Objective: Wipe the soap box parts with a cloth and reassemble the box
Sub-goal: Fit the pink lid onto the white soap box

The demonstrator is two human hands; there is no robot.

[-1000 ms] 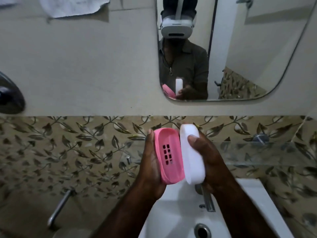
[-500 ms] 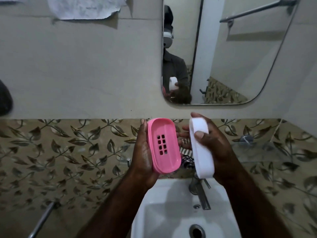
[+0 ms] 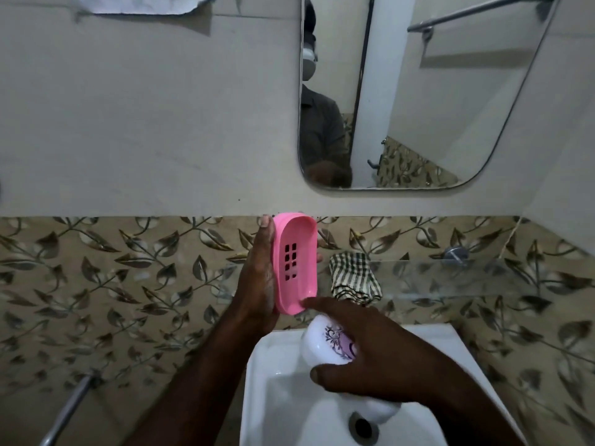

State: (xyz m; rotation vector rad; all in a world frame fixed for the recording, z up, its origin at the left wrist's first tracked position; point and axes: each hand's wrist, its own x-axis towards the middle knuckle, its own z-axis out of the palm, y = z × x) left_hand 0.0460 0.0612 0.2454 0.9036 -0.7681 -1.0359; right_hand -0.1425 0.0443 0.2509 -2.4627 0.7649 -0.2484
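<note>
We hold the pink tray [image 3: 294, 263] up on its end in our left hand [image 3: 259, 278], fingers wrapped round its back. Our right hand [image 3: 380, 358] grips the white lid [image 3: 331, 346] low over the sink [image 3: 257, 381], near its back edge. Both could be slippery. If a hand loosens, a part may drop into the sink. The checked cloth [image 3: 354, 276] waits on the glass shelf [image 3: 450, 278]. Most of the lid hides under our hand.
</note>
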